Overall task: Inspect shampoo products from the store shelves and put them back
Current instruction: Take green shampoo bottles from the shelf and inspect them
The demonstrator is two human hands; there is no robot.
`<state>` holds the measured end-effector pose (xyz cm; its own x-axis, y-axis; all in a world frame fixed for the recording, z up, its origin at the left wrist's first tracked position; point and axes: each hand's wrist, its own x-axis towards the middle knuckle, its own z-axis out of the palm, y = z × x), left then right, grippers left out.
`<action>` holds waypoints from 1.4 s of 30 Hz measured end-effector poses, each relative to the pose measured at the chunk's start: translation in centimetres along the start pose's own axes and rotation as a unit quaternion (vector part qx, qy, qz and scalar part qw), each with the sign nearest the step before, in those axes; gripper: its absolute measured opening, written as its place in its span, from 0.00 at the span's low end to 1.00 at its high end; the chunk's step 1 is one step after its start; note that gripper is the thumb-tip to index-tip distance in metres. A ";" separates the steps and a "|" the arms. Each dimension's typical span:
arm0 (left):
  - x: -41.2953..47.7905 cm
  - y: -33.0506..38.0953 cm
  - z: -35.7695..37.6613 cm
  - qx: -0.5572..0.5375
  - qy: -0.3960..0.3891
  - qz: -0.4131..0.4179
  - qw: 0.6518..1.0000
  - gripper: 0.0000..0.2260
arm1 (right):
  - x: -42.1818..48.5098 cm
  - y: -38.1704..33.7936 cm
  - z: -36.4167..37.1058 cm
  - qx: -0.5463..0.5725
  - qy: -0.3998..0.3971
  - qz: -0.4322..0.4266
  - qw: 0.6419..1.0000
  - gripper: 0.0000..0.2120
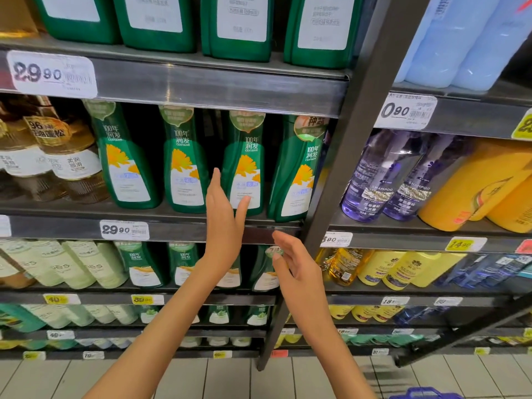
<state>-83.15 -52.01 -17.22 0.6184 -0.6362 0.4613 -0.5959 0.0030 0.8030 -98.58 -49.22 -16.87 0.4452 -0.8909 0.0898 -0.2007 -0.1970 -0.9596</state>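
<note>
Several green shampoo bottles with yellow flower labels stand in a row on the middle shelf (178, 228). My left hand (223, 217) is raised in front of the third green bottle (244, 165), fingers straight, thumb near its label; it grips nothing. My right hand (296, 266) is lower, below the shelf edge, fingers relaxed and empty, in front of smaller green bottles (266, 272) on the shelf below. The fourth green bottle (299, 171) leans slightly at the row's right end.
A dark upright post (339, 174) divides the shelving. Purple shampoo bottles (377, 180) and orange bottles (483, 185) stand to the right. Brown bottles (54, 156) sit at far left. Large green jugs (239, 27) fill the top shelf. A blue basket handle (423, 394) shows at bottom.
</note>
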 end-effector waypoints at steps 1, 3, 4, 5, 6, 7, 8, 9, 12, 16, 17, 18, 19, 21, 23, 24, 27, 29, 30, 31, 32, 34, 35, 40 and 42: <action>0.2 -0.1 0.0 -0.004 0.007 -0.005 1.000 0.30 | -0.1 0.1 0.0 0.001 -0.001 0.003 1.000 0.18; 0.6 -0.2 0.0 0.004 0.023 -0.004 1.000 0.29 | -0.3 0.2 0.1 -0.002 0.000 0.008 1.000 0.18; 0.6 -0.2 0.0 0.014 0.030 0.002 0.999 0.29 | -0.4 0.3 0.1 -0.002 -0.002 0.011 1.000 0.18; 0.5 -0.2 0.1 0.023 0.037 0.008 0.999 0.29 | -0.4 0.4 0.2 -0.004 -0.004 0.013 1.000 0.18; 0.4 -0.1 0.1 0.032 0.044 0.016 0.998 0.28 | -0.4 0.4 0.2 -0.005 -0.005 0.014 1.000 0.18; 0.3 -0.1 0.2 0.042 0.050 0.024 0.998 0.28 | -0.5 0.4 0.2 -0.006 -0.005 0.015 1.000 0.18; 0.2 0.0 0.2 0.055 0.057 0.032 0.996 0.27 | -0.5 0.4 0.3 -0.006 -0.006 0.015 1.000 0.18; 0.1 0.0 0.3 0.068 0.064 0.039 0.995 0.27 | -0.6 0.4 0.3 -0.007 -0.006 0.015 1.000 0.18; -0.1 0.2 0.3 0.067 0.073 0.039 0.994 0.24 | -0.8 0.4 0.3 -0.013 -0.007 0.012 1.000 0.18; -0.1 0.4 0.4 -0.012 0.020 -0.010 1.000 0.25 | -0.9 0.5 0.2 -0.013 -0.006 0.013 1.000 0.18; 0.0 0.3 0.3 -0.046 0.000 -0.034 0.998 0.25 | -0.9 0.5 0.2 -0.012 -0.006 0.013 1.000 0.18; 0.1 0.2 0.2 -0.075 -0.014 -0.059 0.995 0.26 | -1.0 0.5 0.2 -0.011 -0.005 0.013 1.000 0.18; 0.3 0.1 0.0 -0.095 -0.024 -0.080 0.992 0.26 | -1.1 0.5 0.1 -0.009 -0.005 0.014 1.000 0.17; 0.6 -0.1 -0.3 -0.100 -0.037 -0.096 0.990 0.27 | -1.2 0.4 0.1 -0.004 -0.007 0.014 1.000 0.17; 0.5 -0.1 -0.5 -0.085 -0.036 -0.090 0.992 0.25 | -1.1 0.3 0.1 0.000 -0.008 0.014 1.000 0.18; 0.4 -0.1 -0.5 -0.085 -0.031 -0.091 0.992 0.24 | -1.1 0.3 0.1 0.001 -0.008 0.014 1.000 0.18; -0.2 0.1 -0.7 -0.099 -0.017 -0.085 0.991 0.21 | -0.8 0.1 0.2 0.001 -0.006 0.012 1.000 0.18; -0.7 0.2 -0.9 -0.098 -0.004 -0.074 0.992 0.21 | -0.7 0.1 0.3 0.001 -0.006 0.012 1.000 0.18; -1.0 0.3 -1.1 -0.095 0.004 -0.069 0.993 0.21 | -0.6 0.1 0.3 0.001 -0.007 0.011 1.000 0.18; -1.3 0.4 -1.2 -0.091 0.013 -0.066 0.994 0.21 | -0.6 0.2 0.4 0.000 -0.007 0.010 1.000 0.18; -1.7 0.5 -1.4 -0.090 0.020 -0.063 0.994 0.21 | -0.6 0.2 0.4 0.000 -0.008 0.009 1.000 0.18; -2.3 0.5 -1.7 -0.092 0.027 -0.063 0.993 0.21 | -0.7 0.4 0.6 -0.002 -0.010 0.005 1.000 0.18; -2.5 0.6 -1.9 -0.095 0.027 -0.066 0.993 0.21 | -0.7 0.4 0.6 -0.003 -0.010 0.003 1.000 0.18; -4.4 0.7 -3.1 -0.145 0.002 -0.079 0.986 0.18 | -0.8 0.5 0.9 -0.002 -0.011 -0.008 1.000 0.17; -5.8 1.0 -3.5 -0.153 -0.008 -0.088 0.984 0.17 | -0.9 0.5 1.0 0.001 -0.011 -0.015 1.000 0.17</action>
<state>-85.54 -45.63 -17.78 0.6885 -0.6595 0.3017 -0.2968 0.1233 0.9469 -98.22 -48.06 -17.73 0.4700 -0.8753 0.1134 -0.1851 -0.2234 -0.9570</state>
